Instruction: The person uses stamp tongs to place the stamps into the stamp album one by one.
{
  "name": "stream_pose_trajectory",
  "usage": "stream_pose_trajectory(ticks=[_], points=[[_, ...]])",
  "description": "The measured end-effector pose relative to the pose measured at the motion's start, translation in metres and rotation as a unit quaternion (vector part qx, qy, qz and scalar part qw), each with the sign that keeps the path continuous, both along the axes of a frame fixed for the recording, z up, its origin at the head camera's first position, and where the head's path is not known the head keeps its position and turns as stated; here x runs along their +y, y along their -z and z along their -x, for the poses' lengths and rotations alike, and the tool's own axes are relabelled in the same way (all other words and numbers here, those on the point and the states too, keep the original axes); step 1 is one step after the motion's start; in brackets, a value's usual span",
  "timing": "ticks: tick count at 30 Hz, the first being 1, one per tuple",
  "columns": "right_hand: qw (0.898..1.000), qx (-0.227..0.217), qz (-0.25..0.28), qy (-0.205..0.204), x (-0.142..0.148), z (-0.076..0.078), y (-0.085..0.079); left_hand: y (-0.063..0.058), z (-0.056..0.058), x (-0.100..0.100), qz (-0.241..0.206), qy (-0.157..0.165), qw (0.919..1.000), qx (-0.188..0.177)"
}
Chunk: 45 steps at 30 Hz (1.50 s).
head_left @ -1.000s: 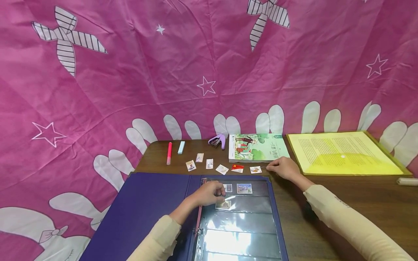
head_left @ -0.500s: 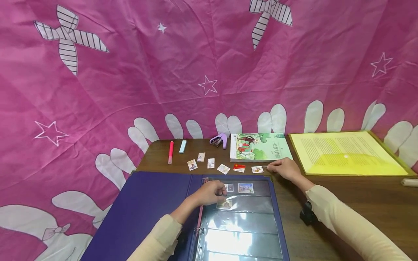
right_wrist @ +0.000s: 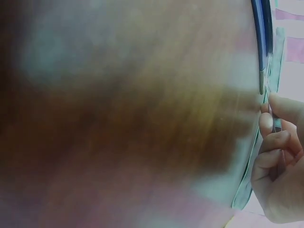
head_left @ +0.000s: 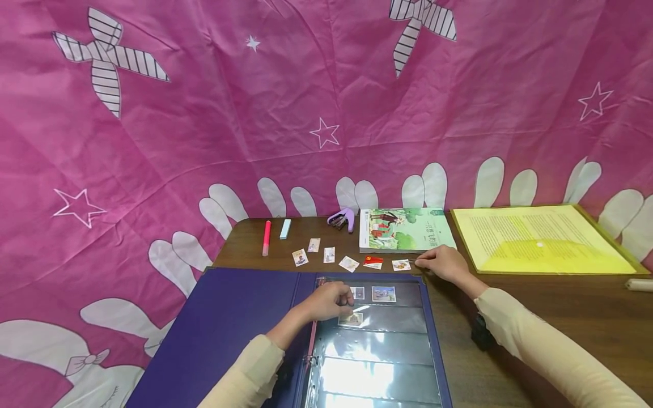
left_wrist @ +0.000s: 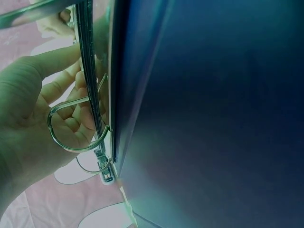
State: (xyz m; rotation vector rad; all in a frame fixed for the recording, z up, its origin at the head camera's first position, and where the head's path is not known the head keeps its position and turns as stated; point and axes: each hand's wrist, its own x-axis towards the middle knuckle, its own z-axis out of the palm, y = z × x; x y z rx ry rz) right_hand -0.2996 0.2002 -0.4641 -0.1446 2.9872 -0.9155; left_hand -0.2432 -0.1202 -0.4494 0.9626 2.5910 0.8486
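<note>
My right hand [head_left: 444, 263] pinches tweezers [right_wrist: 277, 124], whose ridged grip shows in the right wrist view. In the head view their tip points left at a small picture stamp [head_left: 401, 265]; whether it touches the stamp I cannot tell. Left of that lie a red-and-white stamp [head_left: 373, 262] and several other loose stamps. My left hand [head_left: 329, 301] hovers or rests over the upper left of a clear-pocket page in an open navy binder [head_left: 240, 317], fingers loosely bent, nothing visible in them. Stamps sit in the page's top pockets, among them a blue one [head_left: 384, 294], partly behind the hand.
Behind the stamps are a pink marker [head_left: 266, 238], a light blue box [head_left: 285, 229], a purple stapler [head_left: 342, 220] and a green book [head_left: 408, 231]. A yellow document folder [head_left: 546, 241] lies at right, and a pale roll [head_left: 639, 285] at the table's far right.
The head view has shifted very slightly. My right hand stays beside the rightmost loose stamp, barely moving, and the left hand holds its place over the page.
</note>
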Motion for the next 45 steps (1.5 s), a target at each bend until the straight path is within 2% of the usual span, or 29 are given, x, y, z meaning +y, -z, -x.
stream_pose_trajectory(ticks=[6, 17, 24, 29, 39, 45], points=[[1.0, -0.002, -0.01, 0.001, 0.0, 0.002, -0.001, 0.001, 0.0, 0.0, 0.006, -0.001, 1.0, 0.001], [0.998, -0.039, 0.036, 0.024, 0.005, 0.003, 0.0, 0.001, 0.001, 0.001, 0.013, -0.001, 0.9999, 0.011], [0.997, -0.042, 0.051, 0.044, 0.006, 0.003, -0.003, 0.002, 0.001, 0.0, 0.011, -0.004, 0.9999, 0.008], [0.997, -0.038, 0.06, 0.043, 0.007, 0.002, -0.006, 0.001, 0.001, 0.0, 0.007, -0.002, 1.0, 0.003], [0.997, -0.016, 0.074, 0.032, -0.004, -0.01, -0.028, 0.0, 0.0, 0.001, -0.003, 0.001, 1.0, -0.002], [0.994, -0.018, 0.108, 0.013, -0.021, -0.021, -0.035, -0.001, 0.001, 0.005, -0.002, -0.003, 1.0, -0.009]])
